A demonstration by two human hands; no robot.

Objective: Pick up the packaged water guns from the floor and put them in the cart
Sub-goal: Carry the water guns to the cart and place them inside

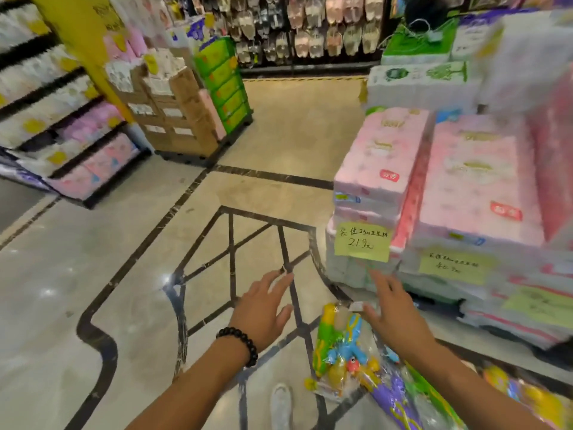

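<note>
Packaged water guns (344, 352) lie on the floor (93, 274), lower centre-right of frame, with more packs (412, 395) trailing to the bottom right corner. Right hand (392, 315) hovers over the top pack, fingers spread, holding nothing; left hand (263, 315) is also open, mid-frame. Risks: slick film slips from a one-handed pinch; overlapping packs drag along. No cart in view, so drop-off is unconfirmed. Stacked tissue packs (387, 156) crowd the right.

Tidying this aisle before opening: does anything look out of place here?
Yes. Clear plastic packs of brightly coloured water guns lie loose on the tiled floor, beside the stacked pink tissue packs, not on any shelf. Both the left hand and right hand are open above them, holding nothing.
</note>
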